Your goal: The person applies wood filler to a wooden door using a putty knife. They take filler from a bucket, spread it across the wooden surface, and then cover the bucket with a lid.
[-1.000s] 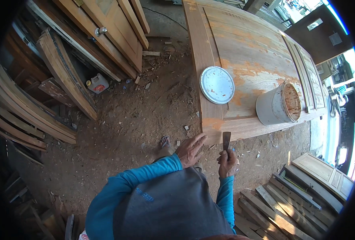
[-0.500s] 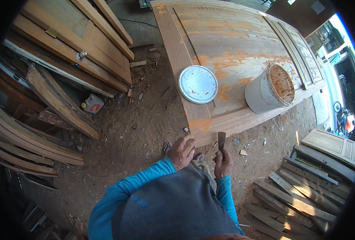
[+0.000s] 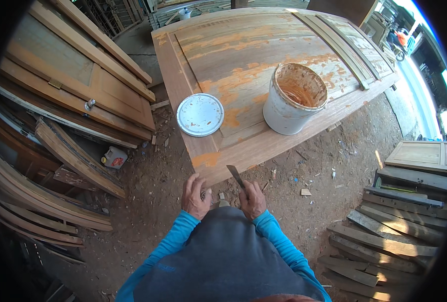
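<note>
A putty knife (image 3: 235,174) with a dark blade is gripped in my right hand (image 3: 253,201), its blade angled up toward the near edge of a wooden door panel (image 3: 228,65). My left hand (image 3: 195,197) is open and seems to hold nothing, its loosely curled fingers just by the panel's near left corner. Orange-brown filler is smeared in patches over the raised panel. On it stands a white bucket (image 3: 283,115), its inside coated with the same filler. Left of the bucket lies a round white lid (image 3: 200,115) with filler specks.
Wooden doors (image 3: 77,95) lean at the left, with curved wooden pieces (image 3: 47,186) nearer me. A pale jug (image 3: 114,158) sits on the dirt floor (image 3: 148,226) beside them. Stacked planks (image 3: 384,246) lie at the right. A motorcycle (image 3: 397,50) is far right.
My left hand has moved away from the right one, its fingers loosening. The putty knife has turned, its blade now tilting left. The view has shifted, so panel, bucket and lid sit further left.
</note>
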Available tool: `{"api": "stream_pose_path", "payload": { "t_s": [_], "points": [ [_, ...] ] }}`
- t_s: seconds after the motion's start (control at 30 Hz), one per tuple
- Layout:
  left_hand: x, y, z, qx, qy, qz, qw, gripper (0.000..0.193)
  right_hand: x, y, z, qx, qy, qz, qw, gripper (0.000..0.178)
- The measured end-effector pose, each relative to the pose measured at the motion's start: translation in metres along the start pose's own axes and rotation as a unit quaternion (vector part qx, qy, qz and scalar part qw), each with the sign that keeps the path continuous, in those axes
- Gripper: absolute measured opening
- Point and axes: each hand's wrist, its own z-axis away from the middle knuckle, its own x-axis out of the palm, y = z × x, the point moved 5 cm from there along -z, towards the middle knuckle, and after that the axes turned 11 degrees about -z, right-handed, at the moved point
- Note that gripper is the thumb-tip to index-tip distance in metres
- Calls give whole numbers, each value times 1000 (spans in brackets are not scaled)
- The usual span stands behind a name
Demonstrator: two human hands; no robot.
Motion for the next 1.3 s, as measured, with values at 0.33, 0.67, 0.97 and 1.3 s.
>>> {"api": "stream_pose_path", "payload": {
  "t_s": [0.33,0.67,0.97,1.3],
  "points": [
    [20,41,-3,-15,32,-78,996,68,-71,45,-19,-9,33,-5,999,27],
    [32,41,2,-60,44,-41,996,60,-81,46,-17,3,-40,30,999,34],
    [29,45,0,-80,61,-22,995,51,-80,66,-12,49,-7,-4,999,28],
    [29,38,1,-62,34,-24,997,52,-100,97,-17,50,67,38,996,25]
  ]
}}
